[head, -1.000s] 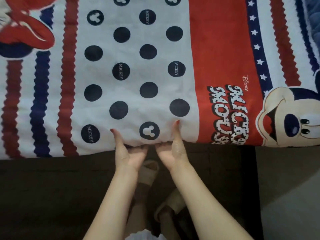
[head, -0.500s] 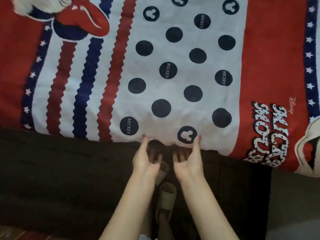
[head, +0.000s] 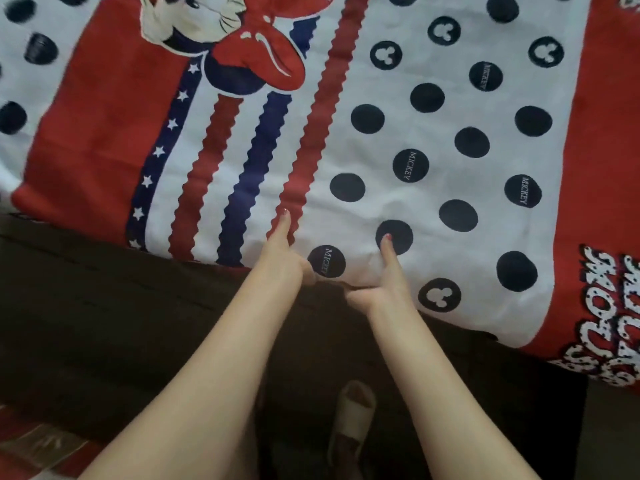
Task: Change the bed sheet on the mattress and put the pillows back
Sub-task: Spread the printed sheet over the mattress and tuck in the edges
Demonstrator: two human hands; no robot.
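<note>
Fingers of left hand and right hand pinch the bed sheet near edge, thumbs on top (fingers tucked beneath); thin, limp cloth, grip the hem.

A person's left hand and right hand grip the near edge of a red, white and navy cartoon-print bed sheet, thumbs pressed on top, above the dark bed side; a sandaled foot shows below.
</note>
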